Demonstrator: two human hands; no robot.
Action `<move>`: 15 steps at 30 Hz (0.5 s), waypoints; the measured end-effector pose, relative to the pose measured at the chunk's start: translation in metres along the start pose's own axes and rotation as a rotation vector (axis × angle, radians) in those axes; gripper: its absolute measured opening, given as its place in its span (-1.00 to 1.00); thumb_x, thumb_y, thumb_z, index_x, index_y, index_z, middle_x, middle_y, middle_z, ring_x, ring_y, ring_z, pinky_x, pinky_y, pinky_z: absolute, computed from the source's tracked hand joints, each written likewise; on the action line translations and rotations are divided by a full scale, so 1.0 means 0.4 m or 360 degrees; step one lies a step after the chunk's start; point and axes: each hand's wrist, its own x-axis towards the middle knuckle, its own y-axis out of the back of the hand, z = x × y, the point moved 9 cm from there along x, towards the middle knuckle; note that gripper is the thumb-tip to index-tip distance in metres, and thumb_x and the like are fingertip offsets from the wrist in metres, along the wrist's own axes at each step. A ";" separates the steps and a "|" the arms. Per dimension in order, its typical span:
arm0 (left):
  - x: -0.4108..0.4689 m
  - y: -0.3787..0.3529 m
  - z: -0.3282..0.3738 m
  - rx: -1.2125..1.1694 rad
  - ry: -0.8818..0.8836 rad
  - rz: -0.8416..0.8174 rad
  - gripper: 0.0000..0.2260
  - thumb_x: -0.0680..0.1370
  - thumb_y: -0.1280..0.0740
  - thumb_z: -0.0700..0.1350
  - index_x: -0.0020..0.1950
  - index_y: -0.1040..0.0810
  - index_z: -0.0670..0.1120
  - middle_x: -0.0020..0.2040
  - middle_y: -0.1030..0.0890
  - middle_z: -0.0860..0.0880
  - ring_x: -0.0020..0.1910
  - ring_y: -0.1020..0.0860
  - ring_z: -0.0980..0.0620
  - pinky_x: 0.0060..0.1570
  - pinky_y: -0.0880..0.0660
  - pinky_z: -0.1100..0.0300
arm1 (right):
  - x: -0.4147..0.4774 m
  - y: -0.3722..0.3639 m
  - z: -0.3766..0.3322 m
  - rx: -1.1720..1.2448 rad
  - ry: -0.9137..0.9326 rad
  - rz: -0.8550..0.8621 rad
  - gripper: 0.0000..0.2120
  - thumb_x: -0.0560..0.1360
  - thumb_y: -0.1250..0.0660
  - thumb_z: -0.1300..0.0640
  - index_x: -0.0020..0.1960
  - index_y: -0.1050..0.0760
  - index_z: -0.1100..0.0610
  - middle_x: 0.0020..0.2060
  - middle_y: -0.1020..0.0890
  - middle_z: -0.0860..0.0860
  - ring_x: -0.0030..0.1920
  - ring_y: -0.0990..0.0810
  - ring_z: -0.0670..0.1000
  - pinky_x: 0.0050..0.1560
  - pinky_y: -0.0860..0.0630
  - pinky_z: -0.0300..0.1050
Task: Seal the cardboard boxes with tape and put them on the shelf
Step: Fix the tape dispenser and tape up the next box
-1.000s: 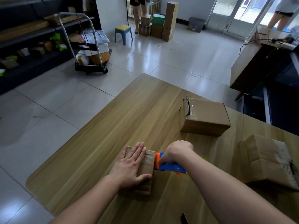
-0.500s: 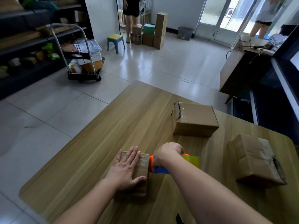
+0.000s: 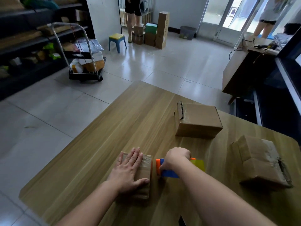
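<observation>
left hand [image 3: 128, 170]: your fingers lie flat, close together, pressing the small box [image 3: 143, 173] onto the desk [image 3: 130, 121]
right hand [image 3: 175, 160]: curled around the tape dispenser [image 3: 169, 172], just right of that box
other boxes: two, well beyond your right fingers

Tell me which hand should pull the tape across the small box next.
Right. The right hand already grips the tape dispenser at the small box's right edge, while the left hand lies flat on top, pinning it to the table.
</observation>
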 end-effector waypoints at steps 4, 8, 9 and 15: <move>-0.016 -0.004 -0.027 -0.0168 0.0186 -0.0109 -0.09 0.23 0.11 0.59 0.45 0.38 0.27 0.44 0.54 -0.05 0.43 0.49 -0.21 0.44 0.32 -0.13 | 0.020 0.016 0.076 0.0125 -0.0053 -0.0031 -0.36 0.30 -0.36 -0.44 0.11 -0.54 0.04 -0.01 -0.58 -0.01 0.03 -0.56 0.05 -0.02 -0.45 -0.08; -0.014 0.005 -0.044 -0.0381 0.0275 -0.0083 0.10 0.04 0.15 0.66 0.46 0.42 0.23 0.42 0.54 -0.02 0.53 0.28 -0.18 0.48 0.15 -0.13 | 0.021 0.042 0.160 0.0651 0.0088 -0.0099 -0.40 0.25 -0.40 -0.48 -0.14 -0.50 0.07 -0.20 -0.58 -0.02 -0.14 -0.57 -0.01 -0.13 -0.45 -0.13; -0.011 0.024 -0.048 -0.0368 0.0289 -0.0011 0.09 0.03 0.22 0.67 0.45 0.44 0.23 0.41 0.54 -0.02 0.51 0.32 -0.15 0.45 0.24 -0.16 | 0.015 0.043 0.168 0.0817 0.0171 -0.0132 -0.39 0.24 -0.42 -0.47 -0.12 -0.53 0.08 -0.18 -0.61 -0.01 -0.14 -0.59 -0.01 -0.14 -0.46 -0.14; 0.002 0.181 -0.024 -0.2061 0.0269 0.0458 -0.68 0.56 -0.27 0.10 0.16 -0.60 -0.09 0.13 -0.61 -0.09 0.15 -0.52 -0.05 0.04 -0.45 0.13 | -0.048 0.071 0.110 0.1344 0.0616 -0.0273 -0.15 0.02 -0.45 -0.50 0.05 -0.60 0.11 -0.10 -0.71 0.00 -0.12 -0.66 -0.02 0.06 -0.57 -0.06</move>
